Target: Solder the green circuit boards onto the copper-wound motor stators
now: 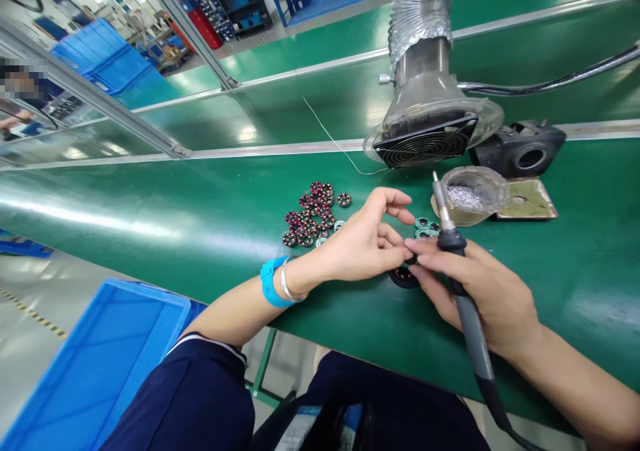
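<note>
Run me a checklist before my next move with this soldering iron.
1. Soldering iron held in the right hand: ok.
2. Iron tip clear of the left hand: ok, it points up, apart from the fingers.
3. Iron tip hot: cannot tell.
4. Black round part firmly gripped: cannot tell, fingers partly hide it.
5. Thin wire in hand: not ok, it lies beyond both hands.
6. Fume extractor hood running: cannot tell from a still.

My green worktop (575, 297) bears a black ring (404, 281) near me; from it, small dark rings (313, 209) cluster at ten o'clock, green parts (423, 223) and a cup (495, 187) at one, a sponge (533, 201) at two.
</note>
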`<state>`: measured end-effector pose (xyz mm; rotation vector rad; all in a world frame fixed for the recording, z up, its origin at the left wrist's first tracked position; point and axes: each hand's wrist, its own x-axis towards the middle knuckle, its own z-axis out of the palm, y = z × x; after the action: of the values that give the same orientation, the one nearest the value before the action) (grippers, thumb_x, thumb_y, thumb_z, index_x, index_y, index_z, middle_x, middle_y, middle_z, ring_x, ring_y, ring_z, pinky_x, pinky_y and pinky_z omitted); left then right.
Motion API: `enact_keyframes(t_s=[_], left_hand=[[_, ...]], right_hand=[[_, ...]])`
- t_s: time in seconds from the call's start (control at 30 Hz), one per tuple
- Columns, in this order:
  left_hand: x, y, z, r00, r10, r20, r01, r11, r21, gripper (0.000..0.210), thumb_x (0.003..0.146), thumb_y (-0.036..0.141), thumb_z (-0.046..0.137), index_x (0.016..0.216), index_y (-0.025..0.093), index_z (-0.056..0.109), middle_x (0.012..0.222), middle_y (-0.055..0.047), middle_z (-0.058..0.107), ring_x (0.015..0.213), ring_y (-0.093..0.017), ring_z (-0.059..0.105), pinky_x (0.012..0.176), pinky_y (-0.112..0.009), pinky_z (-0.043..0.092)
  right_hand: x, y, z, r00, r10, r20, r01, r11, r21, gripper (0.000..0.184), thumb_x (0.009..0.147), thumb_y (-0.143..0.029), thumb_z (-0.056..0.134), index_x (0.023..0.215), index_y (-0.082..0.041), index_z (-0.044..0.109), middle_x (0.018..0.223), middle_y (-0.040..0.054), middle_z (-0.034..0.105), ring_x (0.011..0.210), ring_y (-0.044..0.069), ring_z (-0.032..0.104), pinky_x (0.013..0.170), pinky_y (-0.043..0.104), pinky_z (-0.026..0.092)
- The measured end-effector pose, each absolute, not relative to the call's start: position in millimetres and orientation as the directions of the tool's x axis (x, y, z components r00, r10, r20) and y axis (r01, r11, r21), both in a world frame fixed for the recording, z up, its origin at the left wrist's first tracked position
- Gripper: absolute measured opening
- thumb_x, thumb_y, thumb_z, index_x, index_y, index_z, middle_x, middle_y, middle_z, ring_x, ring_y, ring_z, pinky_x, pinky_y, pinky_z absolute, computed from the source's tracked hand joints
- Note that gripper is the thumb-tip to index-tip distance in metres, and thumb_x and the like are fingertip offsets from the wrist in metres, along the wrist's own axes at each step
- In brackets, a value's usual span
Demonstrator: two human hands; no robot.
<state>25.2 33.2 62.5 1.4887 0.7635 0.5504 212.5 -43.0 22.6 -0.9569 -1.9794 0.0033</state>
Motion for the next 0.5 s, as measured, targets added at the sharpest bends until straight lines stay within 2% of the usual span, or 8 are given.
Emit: enact_keyframes(t_s=[0.2, 0.3, 0.4, 0.5], left_hand=[[25, 24, 60, 0.646, 0.754, -0.120, 0.051, 0.115, 0.992, 0.041, 0.078, 0.015, 0.067, 0.109, 0.022, 0.042, 0.117, -0.006, 0.053, 0.078, -0.008, 0.065, 0.069, -0.023, 0.056], [14, 28, 54, 0.650, 0.760, 0.016, 0.105, -0.111, 0.988, 0.039, 0.074, 0.010, 0.060, 0.111, 0.019, 0.048, 0.114, -0.008, 0.061, 0.098, -0.017, 0.066, 0.083, -0.031, 0.055], [4, 30, 43, 0.749, 0.650, 0.127, 0.207, -0.411, 0.888, 0.063, 0.063, 0.005, 0.057, 0.124, 0.018, 0.046, 0.120, -0.010, 0.065, 0.116, -0.025, 0.060, 0.099, -0.041, 0.048], [4, 27, 29, 0.806, 0.575, 0.142, 0.208, -0.499, 0.841, 0.067, 0.069, 0.011, 0.064, 0.132, 0.016, 0.042, 0.119, -0.010, 0.067, 0.119, -0.026, 0.059, 0.106, -0.044, 0.043]], right_hand=[[217, -46, 25, -0.342, 0.637, 0.691, 0.657, 0.688, -0.308, 0.032, 0.083, -0.009, 0.070, 0.110, -0.022, 0.058, 0.111, 0.0047, 0.073, 0.095, 0.018, 0.072, 0.080, 0.028, 0.060], [223, -49, 24, -0.251, 0.689, 0.680, 0.705, 0.611, -0.359, 0.033, 0.084, -0.014, 0.072, 0.112, -0.023, 0.057, 0.106, 0.0032, 0.074, 0.091, 0.018, 0.072, 0.080, 0.028, 0.060], [227, -51, 19, -0.138, 0.748, 0.649, 0.745, 0.510, -0.430, 0.038, 0.084, -0.023, 0.075, 0.117, -0.025, 0.056, 0.102, 0.0012, 0.074, 0.089, 0.018, 0.072, 0.082, 0.029, 0.060], [225, -50, 11, -0.177, 0.792, 0.584, 0.688, 0.525, -0.502, 0.038, 0.085, -0.024, 0.074, 0.118, -0.025, 0.055, 0.105, 0.0019, 0.073, 0.091, 0.019, 0.072, 0.080, 0.030, 0.059]])
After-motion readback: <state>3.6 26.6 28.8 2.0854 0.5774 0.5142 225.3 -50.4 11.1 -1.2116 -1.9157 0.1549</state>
